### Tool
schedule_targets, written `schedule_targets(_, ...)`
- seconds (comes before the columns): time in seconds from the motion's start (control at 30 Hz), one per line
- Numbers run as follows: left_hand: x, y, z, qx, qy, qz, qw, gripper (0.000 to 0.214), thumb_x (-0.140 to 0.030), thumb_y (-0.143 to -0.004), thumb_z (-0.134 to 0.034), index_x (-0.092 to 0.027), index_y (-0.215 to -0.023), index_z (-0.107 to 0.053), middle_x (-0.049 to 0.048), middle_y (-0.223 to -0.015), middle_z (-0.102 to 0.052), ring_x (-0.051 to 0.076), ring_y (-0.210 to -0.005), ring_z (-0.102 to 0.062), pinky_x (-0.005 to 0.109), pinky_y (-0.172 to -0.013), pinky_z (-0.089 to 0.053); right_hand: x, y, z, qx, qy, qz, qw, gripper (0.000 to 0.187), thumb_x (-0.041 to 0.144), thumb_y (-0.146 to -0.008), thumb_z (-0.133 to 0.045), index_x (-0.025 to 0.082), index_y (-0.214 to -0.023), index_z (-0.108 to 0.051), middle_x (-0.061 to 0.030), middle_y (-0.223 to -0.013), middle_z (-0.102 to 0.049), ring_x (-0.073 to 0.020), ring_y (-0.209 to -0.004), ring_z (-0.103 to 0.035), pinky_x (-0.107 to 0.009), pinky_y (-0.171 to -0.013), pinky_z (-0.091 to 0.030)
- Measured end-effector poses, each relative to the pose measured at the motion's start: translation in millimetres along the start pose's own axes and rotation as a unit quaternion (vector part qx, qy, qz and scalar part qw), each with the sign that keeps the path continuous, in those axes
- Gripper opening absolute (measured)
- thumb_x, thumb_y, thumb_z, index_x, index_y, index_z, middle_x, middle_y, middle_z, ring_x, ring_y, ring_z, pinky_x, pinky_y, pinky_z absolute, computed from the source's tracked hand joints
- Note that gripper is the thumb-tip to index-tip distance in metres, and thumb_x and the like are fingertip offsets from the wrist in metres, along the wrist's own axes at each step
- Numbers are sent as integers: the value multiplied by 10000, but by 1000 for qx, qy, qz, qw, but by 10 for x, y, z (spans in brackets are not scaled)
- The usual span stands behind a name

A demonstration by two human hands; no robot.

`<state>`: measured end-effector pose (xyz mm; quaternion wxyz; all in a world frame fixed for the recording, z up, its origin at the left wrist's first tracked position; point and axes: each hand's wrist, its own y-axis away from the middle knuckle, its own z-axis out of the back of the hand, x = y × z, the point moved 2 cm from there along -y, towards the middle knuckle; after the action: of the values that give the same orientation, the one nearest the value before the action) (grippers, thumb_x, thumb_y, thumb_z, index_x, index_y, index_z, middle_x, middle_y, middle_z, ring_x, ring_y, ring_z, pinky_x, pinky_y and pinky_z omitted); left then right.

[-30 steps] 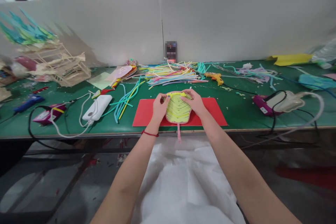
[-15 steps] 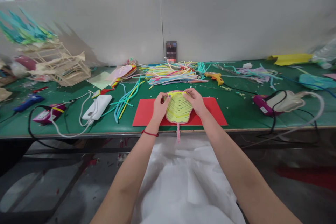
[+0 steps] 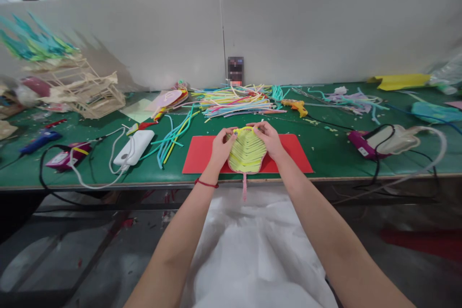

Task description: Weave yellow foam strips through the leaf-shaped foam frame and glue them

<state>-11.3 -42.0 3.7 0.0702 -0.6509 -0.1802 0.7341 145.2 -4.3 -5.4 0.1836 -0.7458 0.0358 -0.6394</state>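
A yellow-green fan-shaped piece (image 3: pixel 247 151) with slanted ribs and a pink fuzzy edge lies over a red board (image 3: pixel 292 154). Its pink stem (image 3: pixel 245 187) points toward me, past the table's front edge. My left hand (image 3: pixel 223 145) pinches the upper left rim of the piece, and my right hand (image 3: pixel 269 138) pinches the upper right rim. Between my fingertips a bright yellow pipe cleaner (image 3: pixel 243 130) runs along the top edge. Fingers partly hide both upper corners.
Behind the board lies a heap of coloured pipe cleaners (image 3: pixel 238 101), with a yellow glue gun (image 3: pixel 296 107) to its right. Left are loose teal strips (image 3: pixel 175 134) and a white power bank (image 3: pixel 134 148). A purple device (image 3: pixel 364 145) with cables sits right. A phone (image 3: pixel 236 71) leans on the partition.
The fan-shaped piece has shifted slightly toward me and lies a little differently. The yellow pipe cleaner at its top edge shows more clearly. Both hands keep their pinch, with small finger movements.
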Motion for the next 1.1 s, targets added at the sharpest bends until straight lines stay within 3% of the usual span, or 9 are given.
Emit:
schedule_targets(0.2,1,-2,-7,1,38,9,999,117,-254,-732,-552,-184,-679,-475,68,-937,-640,176,-949,-581,323,-809,-443,-9,3,6,-2,-17,-7,1000,264,439,-665,-638,228,-727,-492,-31,-919,-657,-191,-879,-600,-370,-810,-453)
schedule_targets(0.3,33,-13,-1,11,45,13,999,108,-212,-701,-572,-191,-776,-498,75,-1015,-630,179,-979,-575,341,-828,-451,-8,2,18,-8,-13,-15,1000,261,441,-661,-637,224,-724,-504,-37,-956,-657,-200,-901,-598,-379,-812,-453)
schedule_targets(0.43,70,-30,-1,36,52,5,998,263,-146,-668,-586,-192,-914,-505,94,-1117,-593,182,-1051,-545,346,-887,-435,-13,-13,53,-31,-41,-33,998,251,416,-633,-660,208,-701,-539,-49,-1063,-631,-210,-896,-599,-389,-809,-454)
schedule_targets(0.6,74,-33,26,-5,34,9,999,196,-135,-687,-553,-180,-877,-534,94,-1093,-610,181,-1026,-559,350,-894,-431,-32,-33,83,-43,-107,-49,992,194,342,-608,-693,191,-646,-577,-43,-1121,-603,-208,-916,-594,-380,-845,-441)
schedule_targets(0.83,43,-30,53,-42,-20,18,999,108,-131,-665,-543,-183,-758,-526,42,-1045,-635,166,-1001,-566,322,-875,-428,-13,-12,25,-20,-114,-72,991,204,328,-569,-732,186,-607,-590,-42,-1031,-639,-199,-948,-575,-347,-852,-430)
schedule_targets(1.1,6,-20,43,-33,-23,21,999,91,-128,-655,-554,-175,-727,-525,42,-1029,-640,167,-958,-576,313,-827,-435,-118,-35,78,-71,-73,-108,989,264,358,-532,-748,188,-668,-599,-2,-740,-642,-142,-706,-575,-308,-739,-449)
